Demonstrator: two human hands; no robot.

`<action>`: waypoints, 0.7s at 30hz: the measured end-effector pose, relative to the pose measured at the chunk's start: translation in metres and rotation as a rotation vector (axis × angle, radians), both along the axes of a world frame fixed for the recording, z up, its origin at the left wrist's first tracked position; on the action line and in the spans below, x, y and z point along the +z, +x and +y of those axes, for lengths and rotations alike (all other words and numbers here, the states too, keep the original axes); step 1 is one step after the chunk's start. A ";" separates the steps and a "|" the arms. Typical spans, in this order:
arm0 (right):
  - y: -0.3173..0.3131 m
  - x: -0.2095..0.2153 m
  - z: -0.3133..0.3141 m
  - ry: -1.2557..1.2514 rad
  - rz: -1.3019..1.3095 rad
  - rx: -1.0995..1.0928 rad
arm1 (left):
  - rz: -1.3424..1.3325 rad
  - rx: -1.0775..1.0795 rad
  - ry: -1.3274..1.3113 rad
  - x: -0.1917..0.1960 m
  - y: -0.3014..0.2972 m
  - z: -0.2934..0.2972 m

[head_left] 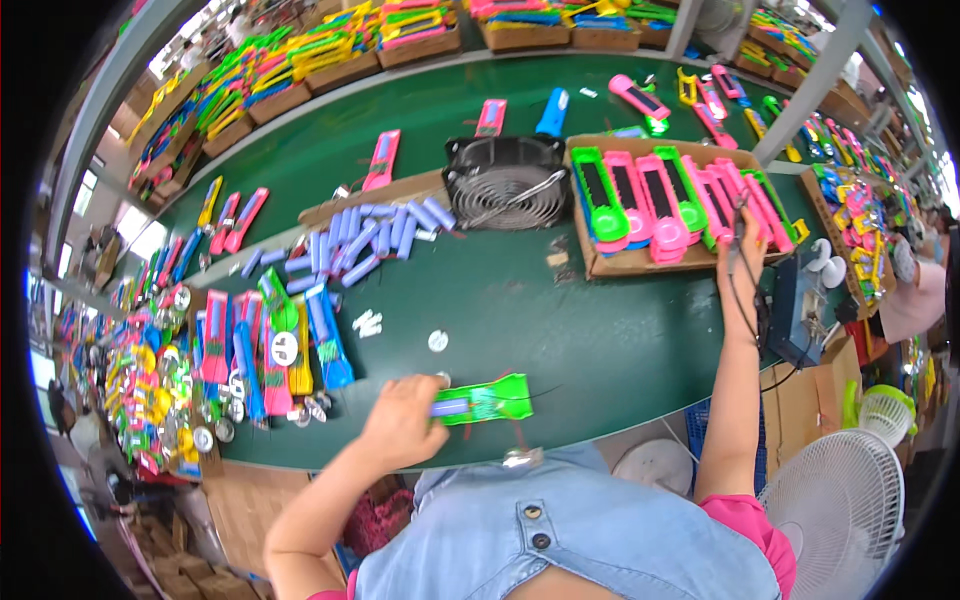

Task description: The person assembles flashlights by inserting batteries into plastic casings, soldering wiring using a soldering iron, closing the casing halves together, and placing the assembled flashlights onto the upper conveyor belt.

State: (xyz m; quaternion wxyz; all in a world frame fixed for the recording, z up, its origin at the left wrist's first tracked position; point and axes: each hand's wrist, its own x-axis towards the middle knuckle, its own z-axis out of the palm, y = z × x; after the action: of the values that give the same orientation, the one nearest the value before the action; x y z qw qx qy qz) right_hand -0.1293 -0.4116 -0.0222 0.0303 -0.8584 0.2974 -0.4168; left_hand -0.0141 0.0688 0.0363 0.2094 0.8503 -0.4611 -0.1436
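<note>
Near the front edge of the table, my left hand (pixel 400 424) is closed around one end of a green plastic casing (pixel 515 397). A purple cylindrical battery (pixel 452 407) and a wired circuit board lie in the casing, and a small silver round part (pixel 522 458) hangs from its wires. My right hand (pixel 743 240) reaches to the right end of a cardboard box of pink and green casings (pixel 668 200). It holds a thin corded tool that looks like a soldering iron (pixel 741 200); the black cable runs down along my forearm. Its fingertips are partly hidden.
A black fan (pixel 507 183) stands beside the box, with loose purple batteries (pixel 365 238) to its left. Filled casings (pixel 270 345) lie at the table's left. A blue-grey power unit (pixel 798 305) sits at the right edge, above a white fan (pixel 838 510). Behind runs a green conveyor (pixel 330 135).
</note>
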 end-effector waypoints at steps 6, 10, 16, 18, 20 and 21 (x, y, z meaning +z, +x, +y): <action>-0.037 0.021 -0.011 -0.150 0.059 -0.032 | -0.346 0.264 -0.088 -0.025 -0.028 -0.012; -0.061 0.051 0.025 0.457 -0.050 0.023 | -0.168 0.156 -0.361 -0.010 -0.025 -0.025; -0.019 0.025 0.040 0.065 -0.108 0.098 | -0.229 -0.137 -0.052 -0.042 -0.038 -0.056; -0.017 0.023 0.038 0.132 -0.112 0.142 | -0.275 -0.172 -0.009 -0.042 -0.044 -0.056; -0.014 0.020 0.030 0.051 -0.013 0.071 | -0.137 -0.164 -0.118 -0.044 -0.045 -0.053; -0.009 0.018 0.026 0.153 -0.079 0.172 | -0.140 -0.162 -0.120 -0.044 -0.046 -0.052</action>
State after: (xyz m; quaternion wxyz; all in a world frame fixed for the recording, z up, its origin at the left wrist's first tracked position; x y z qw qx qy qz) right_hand -0.1386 -0.3860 -0.0043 0.1433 -0.8588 0.2521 -0.4224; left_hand -0.0604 0.0170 -0.0076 0.2150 0.8042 -0.5494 -0.0723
